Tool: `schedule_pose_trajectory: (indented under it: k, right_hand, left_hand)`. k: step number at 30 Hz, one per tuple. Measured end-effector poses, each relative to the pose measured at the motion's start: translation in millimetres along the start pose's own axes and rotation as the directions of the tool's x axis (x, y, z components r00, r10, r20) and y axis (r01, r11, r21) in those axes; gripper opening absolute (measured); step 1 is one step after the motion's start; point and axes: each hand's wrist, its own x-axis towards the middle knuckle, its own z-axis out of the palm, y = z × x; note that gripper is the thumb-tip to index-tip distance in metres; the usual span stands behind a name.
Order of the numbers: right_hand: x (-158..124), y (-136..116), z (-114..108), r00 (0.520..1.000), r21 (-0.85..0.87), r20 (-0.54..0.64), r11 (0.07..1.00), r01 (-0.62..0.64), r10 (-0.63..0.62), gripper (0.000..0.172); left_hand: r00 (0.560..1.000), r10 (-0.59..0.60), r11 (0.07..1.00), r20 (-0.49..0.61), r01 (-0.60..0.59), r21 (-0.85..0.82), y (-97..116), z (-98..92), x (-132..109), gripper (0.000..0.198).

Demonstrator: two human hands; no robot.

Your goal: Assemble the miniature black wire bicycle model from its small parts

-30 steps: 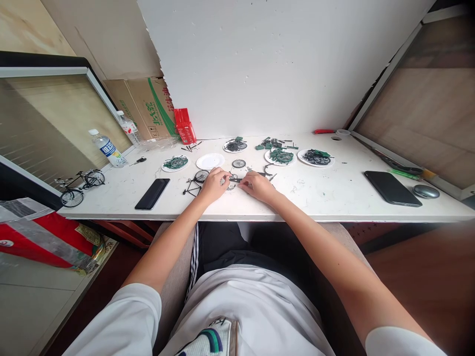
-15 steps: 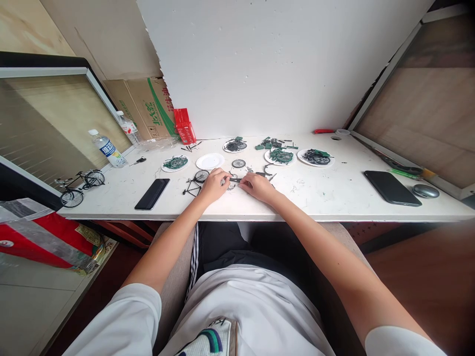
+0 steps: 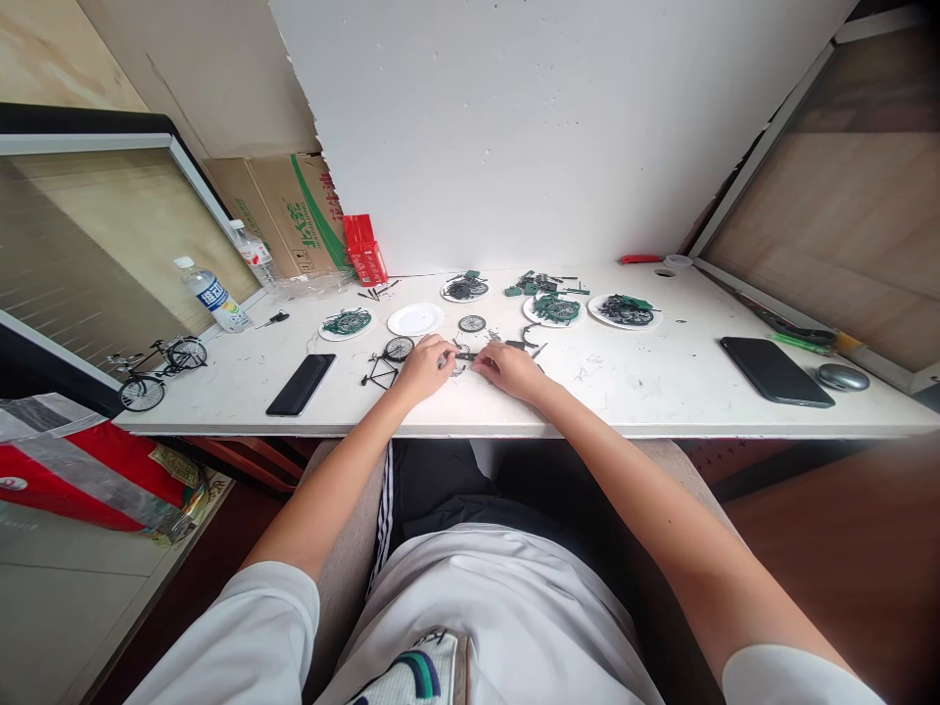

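Note:
Fingers pinched, my left hand [image 3: 429, 366] and my right hand [image 3: 512, 370] face each other low over the table. A small dark, thin model part [image 3: 465, 356] spans the gap between them, gripped at each end; its exact kind is too small to tell. Beside my left hand lie a black toy bicycle frame [image 3: 380, 373] and a black spoked wheel [image 3: 399, 349]. Another loose wheel [image 3: 472, 323] rests just beyond the hands. Small dark pieces [image 3: 530, 338] lie beyond my right hand.
Paper plates with green and black bicycle parts [image 3: 349, 322] stand at the back, with a bare plate [image 3: 415, 319] among them. A phone [image 3: 302, 384], a bottle [image 3: 212, 294] and an assembled toy bicycle [image 3: 162, 367] are left. A black tablet-like slab [image 3: 775, 371] and a mouse [image 3: 842, 378] are right.

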Motion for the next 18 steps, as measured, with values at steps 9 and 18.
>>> schedule_pose_trajectory:
  k: [9, 18]
  right_hand:
    - [0.0, -0.5, -0.7, 1.0, -0.01, 0.01, 1.0, -0.004, 0.004, 0.012]
    - [0.4, 2.0, 2.9, 1.0, -0.015, -0.005, 1.0, 0.004, -0.004, 0.011]
  left_hand:
    - [0.999, -0.024, 1.0, 0.037, 0.024, -0.006, 1.7, -0.8, -0.4, 0.019]
    - [0.996, -0.053, 0.999, 0.07, 0.053, -0.004, 3.8, -2.1, -0.7, 0.02]
